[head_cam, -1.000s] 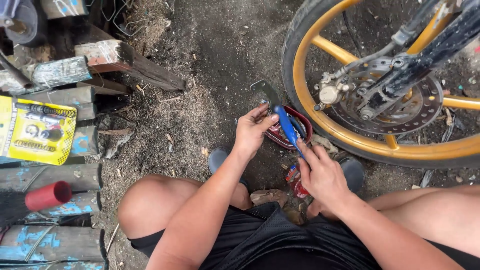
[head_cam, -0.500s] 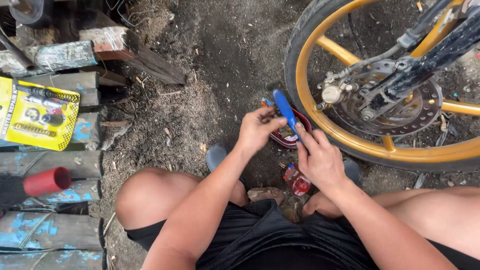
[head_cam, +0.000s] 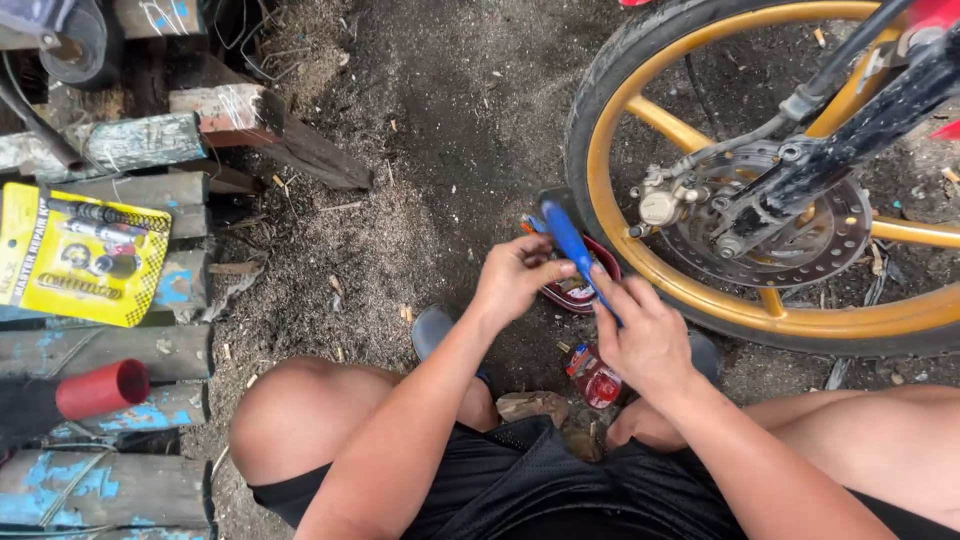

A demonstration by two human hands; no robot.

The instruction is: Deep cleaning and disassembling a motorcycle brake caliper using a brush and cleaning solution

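Head view is looking down at a person squatting on the dirt floor (head_cam: pixel 430 150). At the left edge, a yellow blister pack of repair parts (head_cam: pixel 75 255) is lying on weathered planks (head_cam: pixel 110 350), with a red cap (head_cam: pixel 100 388) below it. Moving right, the left hand (head_cam: pixel 515 278) is pinching the blue-handled tool (head_cam: pixel 572 245) near its upper end, while the right hand (head_cam: pixel 645 335) is gripping its lower part. Judging by looks, the tool is rigid and light, its smooth plastic handle likely slippery with grease, best grasped mid-handle. Behind it a dark red dish (head_cam: pixel 580 290) is sitting on the floor, beside the gold-rimmed motorcycle wheel (head_cam: pixel 760 310) with its brake disc (head_cam: pixel 800 235).
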